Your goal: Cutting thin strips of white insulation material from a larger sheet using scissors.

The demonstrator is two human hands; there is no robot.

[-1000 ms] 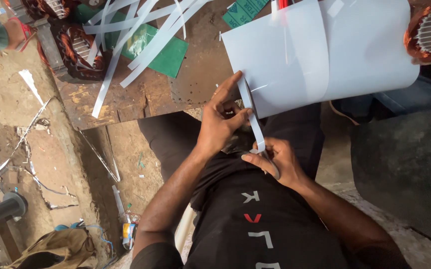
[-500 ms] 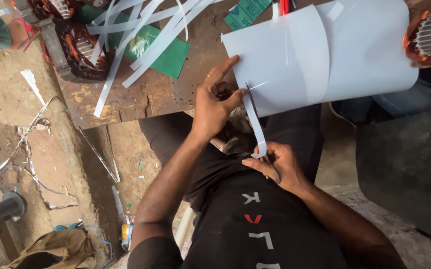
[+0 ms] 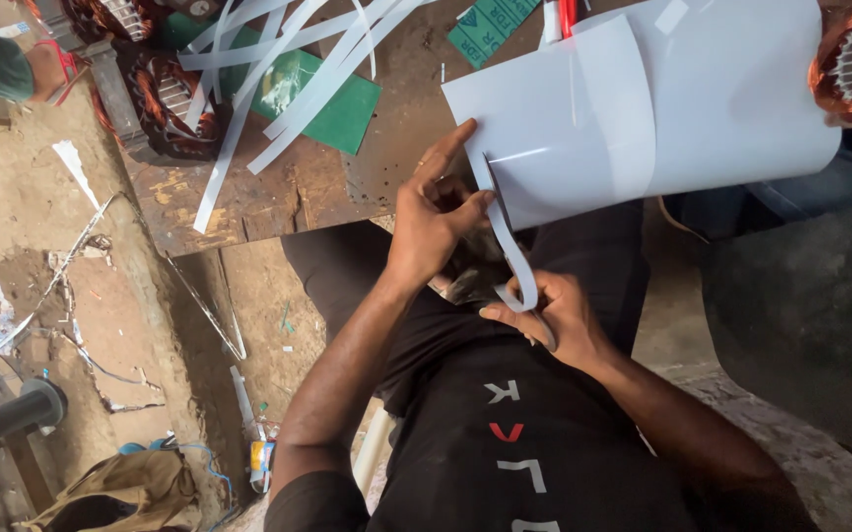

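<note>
The large white sheet (image 3: pixel 662 108) overhangs the near edge of the rusty workbench (image 3: pixel 278 187). From the sheet's lower left corner a narrow white strip (image 3: pixel 507 246) runs down toward the person's body, its long axis slanting away from the sheet. The left hand (image 3: pixel 436 222) is closed at the strip's root, seemingly around scissors, though they are mostly hidden. The right hand (image 3: pixel 554 315), below the sheet, pinches the strip's free end.
</note>
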